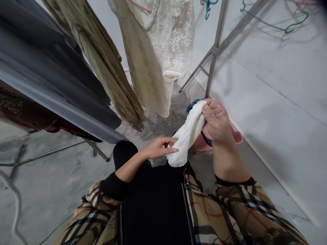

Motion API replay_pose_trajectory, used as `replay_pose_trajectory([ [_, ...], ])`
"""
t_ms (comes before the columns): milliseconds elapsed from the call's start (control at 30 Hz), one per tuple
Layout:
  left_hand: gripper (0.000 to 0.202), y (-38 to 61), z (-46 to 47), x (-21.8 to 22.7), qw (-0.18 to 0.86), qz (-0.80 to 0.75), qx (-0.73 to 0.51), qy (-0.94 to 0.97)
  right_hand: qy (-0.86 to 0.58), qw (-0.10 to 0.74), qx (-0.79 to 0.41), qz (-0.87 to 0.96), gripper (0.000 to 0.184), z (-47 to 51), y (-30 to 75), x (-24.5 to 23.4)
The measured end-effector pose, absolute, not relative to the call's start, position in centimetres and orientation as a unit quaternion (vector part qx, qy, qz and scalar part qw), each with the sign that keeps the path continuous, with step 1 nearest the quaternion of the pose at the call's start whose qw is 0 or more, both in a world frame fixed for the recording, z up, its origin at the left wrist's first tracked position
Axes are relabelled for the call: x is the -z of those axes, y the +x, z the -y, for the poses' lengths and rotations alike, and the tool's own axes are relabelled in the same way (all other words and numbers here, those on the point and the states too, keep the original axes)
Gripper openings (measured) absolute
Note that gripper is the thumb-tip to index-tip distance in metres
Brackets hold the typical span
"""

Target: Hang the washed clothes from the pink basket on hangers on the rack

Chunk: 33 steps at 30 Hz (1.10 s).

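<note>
A white, textured piece of cloth (185, 136) with a wavy edge hangs slanting between my hands, in front of my lap. My right hand (216, 119) is closed on its upper end, the thumb pressed against the fabric. Lower down, my left hand (160, 147) holds the left edge between thumb and fingers; some fingertips are hidden behind the cloth. Beyond the cloth, a pink basin (236, 133) stands on the floor, with dark blue fabric (194, 104) showing near it, partly covered by the cloth and my right hand.
Olive trousers (102, 68), a white lace garment (176, 37) and grey fabric (51, 64) hang ahead and to the left. A metal rack frame (214, 51) stands near the white wall (276, 112). A green hanger (270, 25) is at the upper right. The floor (63, 183) is grey concrete.
</note>
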<state>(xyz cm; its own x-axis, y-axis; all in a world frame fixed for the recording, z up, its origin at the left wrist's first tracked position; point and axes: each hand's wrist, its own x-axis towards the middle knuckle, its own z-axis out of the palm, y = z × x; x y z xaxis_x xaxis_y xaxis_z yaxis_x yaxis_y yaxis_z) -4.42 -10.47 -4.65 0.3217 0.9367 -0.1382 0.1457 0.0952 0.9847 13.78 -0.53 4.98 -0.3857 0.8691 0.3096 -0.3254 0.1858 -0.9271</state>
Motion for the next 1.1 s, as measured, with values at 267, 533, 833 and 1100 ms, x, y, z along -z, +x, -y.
replay_pose_trajectory([
  [267, 0.032, -4.6, 10.1, 7.7, 0.489, -0.542, -0.336, 0.595, -0.268, 0.565, -0.503, 0.597, 0.023, 0.0, 15.1, -5.4],
  [533, 0.054, -2.3, 10.0, 8.3, 0.608, -0.488, -0.371, 0.504, -0.334, 0.542, -0.454, 0.623, 0.033, -0.4, 15.5, -5.0],
  [833, 0.081, -1.0, 10.7, 8.4, 0.647, -0.483, -0.383, 0.448, -0.272, 0.585, -0.541, 0.54, 0.028, -0.9, 14.9, -4.8],
  [1100, 0.059, -1.6, 9.7, 7.1, 0.6, -0.523, -0.466, 0.386, -0.267, 0.56, -0.602, 0.503, 0.033, -1.8, 15.8, -5.5],
])
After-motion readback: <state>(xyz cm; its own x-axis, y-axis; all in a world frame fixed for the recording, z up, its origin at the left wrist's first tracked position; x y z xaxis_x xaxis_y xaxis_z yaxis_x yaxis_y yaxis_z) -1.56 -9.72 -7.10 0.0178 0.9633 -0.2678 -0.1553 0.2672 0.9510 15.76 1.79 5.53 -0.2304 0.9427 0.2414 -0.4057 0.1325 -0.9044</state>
